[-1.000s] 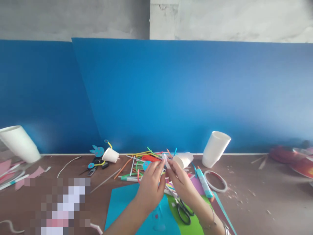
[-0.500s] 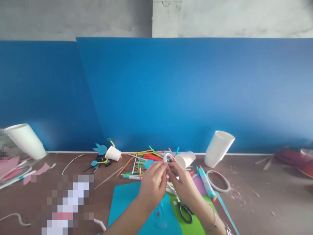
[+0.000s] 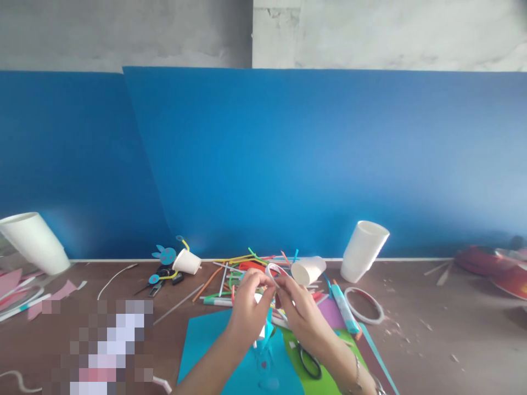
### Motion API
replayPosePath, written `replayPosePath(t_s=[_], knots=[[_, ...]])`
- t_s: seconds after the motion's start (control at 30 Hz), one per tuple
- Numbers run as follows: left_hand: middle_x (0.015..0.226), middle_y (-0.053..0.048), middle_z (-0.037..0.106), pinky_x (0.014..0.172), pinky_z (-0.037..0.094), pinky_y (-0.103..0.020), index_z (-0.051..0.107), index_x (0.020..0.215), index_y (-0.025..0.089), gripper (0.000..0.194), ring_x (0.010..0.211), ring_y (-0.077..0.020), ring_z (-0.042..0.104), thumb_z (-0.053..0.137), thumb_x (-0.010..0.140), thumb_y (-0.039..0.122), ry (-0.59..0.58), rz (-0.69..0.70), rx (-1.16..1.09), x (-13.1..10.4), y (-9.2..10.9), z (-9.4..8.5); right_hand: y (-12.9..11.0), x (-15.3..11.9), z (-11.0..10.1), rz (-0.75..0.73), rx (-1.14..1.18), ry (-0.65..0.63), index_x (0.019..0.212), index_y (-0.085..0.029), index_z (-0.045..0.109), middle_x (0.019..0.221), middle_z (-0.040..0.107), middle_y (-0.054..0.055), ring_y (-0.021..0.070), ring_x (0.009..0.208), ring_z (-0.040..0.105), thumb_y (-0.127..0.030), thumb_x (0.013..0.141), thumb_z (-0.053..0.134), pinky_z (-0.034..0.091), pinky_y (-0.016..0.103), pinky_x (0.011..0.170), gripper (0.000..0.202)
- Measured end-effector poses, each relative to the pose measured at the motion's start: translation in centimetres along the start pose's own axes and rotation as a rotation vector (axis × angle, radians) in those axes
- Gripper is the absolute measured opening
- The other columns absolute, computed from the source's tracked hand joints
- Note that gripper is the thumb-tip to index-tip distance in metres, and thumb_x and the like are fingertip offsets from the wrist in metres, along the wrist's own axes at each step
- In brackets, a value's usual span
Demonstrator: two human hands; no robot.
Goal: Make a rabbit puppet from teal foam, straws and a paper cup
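Observation:
My left hand (image 3: pixel 250 299) and my right hand (image 3: pixel 300 304) meet above the coloured paper, fingers pinched together. Between their fingertips is a narrow white roll of tape (image 3: pixel 269 269), its ring standing up; the fingers hide its lower part. A white piece (image 3: pixel 262 331) and a bit of turquoise show just below my left hand, and I cannot tell whether it grips them. Underneath lie a blue sheet (image 3: pixel 206 334) with cut-out shapes and a green sheet (image 3: pixel 329 367). Black-handled scissors (image 3: pixel 309 362) rest on the green sheet, partly covered by my right forearm.
Coloured straws (image 3: pixel 222 280) are heaped behind my hands beside a tipped paper cup (image 3: pixel 308 270). Rightward are a glue tube (image 3: pixel 345 308), a larger tape ring (image 3: pixel 381 315) and a tall white cup (image 3: pixel 364 249). A small cup with a blue rabbit cut-out (image 3: pixel 167 255) sits left. A blue partition (image 3: pixel 288 164) stands behind.
My hands have tilted and come slightly lower, and the tape ring leans further left. The white piece and turquoise bit now show below my left hand. The view has shifted a little.

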State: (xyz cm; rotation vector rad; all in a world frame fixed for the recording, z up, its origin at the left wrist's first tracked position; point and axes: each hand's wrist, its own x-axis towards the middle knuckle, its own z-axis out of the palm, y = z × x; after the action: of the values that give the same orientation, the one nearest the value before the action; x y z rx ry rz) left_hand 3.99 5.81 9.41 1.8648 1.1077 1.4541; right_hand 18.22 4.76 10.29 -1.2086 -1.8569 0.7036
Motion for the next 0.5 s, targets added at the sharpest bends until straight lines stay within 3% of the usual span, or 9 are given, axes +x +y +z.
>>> replayPosePath(t_s=[0.2,0.4,0.5], knots=[[0.083,-0.002,0.055,0.076,0.04,-0.027,0.053,0.079,0.02,0.011,0.083,-0.0172,0.054,0.05,0.088,0.025,-0.025,-0.03,-0.056,0.11,-0.01,-0.1,-0.54,0.08,-0.06,-0.024,-0.012,0.041,0.094,-0.025,0.06,0.072,0.061,0.003,0.0212,0.07,0.051,-0.026,0.092,0.039,0.036,0.033,0.07,0.021],[0.082,-0.002,0.052,0.075,0.039,-0.028,0.051,0.078,0.02,0.014,0.08,-0.017,0.051,0.044,0.09,0.025,-0.001,0.043,-0.037,-0.23,0.5,0.02,-0.92,-0.01,0.14,-0.002,-0.052,0.068,0.092,-0.021,0.061,0.071,0.06,0.003,0.0198,0.071,0.047,-0.026,0.09,0.038,0.035,0.032,0.068,0.023],[0.083,-0.002,0.052,0.075,0.039,-0.027,0.05,0.079,0.02,0.014,0.08,-0.0163,0.05,0.043,0.09,0.023,0.031,0.074,-0.044,-0.54,0.65,0.31,-1.06,-0.06,0.64,0.066,0.106,0.075,0.09,-0.018,0.059,0.066,0.055,0.001,0.0157,0.063,0.045,-0.031,0.089,0.04,0.035,0.027,0.058,0.022]])
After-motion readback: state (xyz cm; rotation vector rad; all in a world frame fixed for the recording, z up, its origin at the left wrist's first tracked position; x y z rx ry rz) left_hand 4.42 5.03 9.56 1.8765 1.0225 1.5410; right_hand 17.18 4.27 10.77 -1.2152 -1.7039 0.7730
